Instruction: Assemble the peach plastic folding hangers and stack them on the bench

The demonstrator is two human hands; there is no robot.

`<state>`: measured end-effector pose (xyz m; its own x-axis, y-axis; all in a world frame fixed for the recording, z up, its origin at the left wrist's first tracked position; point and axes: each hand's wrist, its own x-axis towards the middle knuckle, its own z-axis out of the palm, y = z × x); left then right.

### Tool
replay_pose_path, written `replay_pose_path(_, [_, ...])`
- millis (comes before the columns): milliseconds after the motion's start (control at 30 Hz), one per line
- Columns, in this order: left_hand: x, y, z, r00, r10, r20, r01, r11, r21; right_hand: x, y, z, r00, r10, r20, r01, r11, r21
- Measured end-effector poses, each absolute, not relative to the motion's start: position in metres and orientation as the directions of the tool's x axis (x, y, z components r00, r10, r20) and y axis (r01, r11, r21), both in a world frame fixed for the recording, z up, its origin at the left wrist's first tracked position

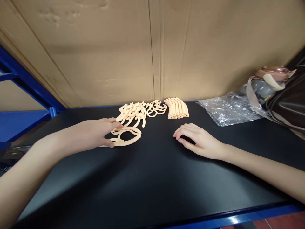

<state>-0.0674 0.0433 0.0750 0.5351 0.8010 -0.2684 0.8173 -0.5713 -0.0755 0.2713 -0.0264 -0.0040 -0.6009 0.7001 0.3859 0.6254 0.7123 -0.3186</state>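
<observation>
My left hand (102, 132) rests at the left end of a flat ring-like arrangement of cream curved pieces (130, 143), thumb and fingers apart and touching it; its left part is hidden under the hand. Behind it lies a loose pile of cream curved pieces (133, 111), with smaller curved pieces (156, 108) just to its right. Farther right stands a neat stack of curved cream pieces (176, 108). Below this stack, my right hand (197, 141) lies on the black table, fingers loosely curled and thumb apart, with nothing visible in it.
Crumpled clear plastic (231, 108) lies at the back right of the black table (143, 190). Beside it are a clear bottle with a pinkish lid and strap (262, 86) and a dark brown bag (288, 105). Cardboard (107, 54) stands behind; a blue frame (28, 82) is at left.
</observation>
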Motion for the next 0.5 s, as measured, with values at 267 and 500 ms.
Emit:
replay_pose_path(267, [-0.0653,0.0433,0.0763,0.506,0.811,-0.295,0.84,-0.541,-0.047,0.2714,-0.0259,-0.0041,-0.612,0.698,0.372,0.624,0.715,-0.314])
replay_pose_path(500, [-0.0629,0.0405,0.0788,0.489,0.812,-0.32,0.839,-0.538,-0.083,0.2715,-0.0256,-0.0041,-0.619,0.693,0.37,0.619,0.72,-0.313])
